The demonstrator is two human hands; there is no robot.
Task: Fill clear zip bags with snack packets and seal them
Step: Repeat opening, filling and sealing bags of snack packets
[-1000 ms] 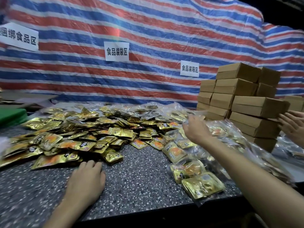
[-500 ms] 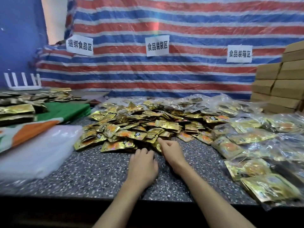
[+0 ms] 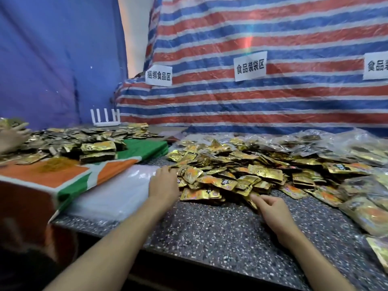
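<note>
A big heap of gold snack packets (image 3: 241, 171) covers the middle of the speckled table (image 3: 220, 234). A flat stack of empty clear zip bags (image 3: 113, 194) lies to its left. My left hand (image 3: 163, 183) rests palm down with straight fingers at the heap's left edge, partly over that stack. My right hand (image 3: 270, 208) is at the heap's near edge, thumb and curled fingers pinching one gold packet (image 3: 251, 201). Filled clear bags (image 3: 365, 213) lie along the right side.
On the left a second table with an orange and green cloth (image 3: 63, 175) holds more packets, and another person's hand (image 3: 10, 137) works there. A white rack (image 3: 105, 117) stands behind. A striped tarp (image 3: 252, 101) with paper signs closes the back.
The view has swung left. My right hand came back from the filled bags to the heap's near edge. My left hand slid to the heap's left edge by the clear bags.
</note>
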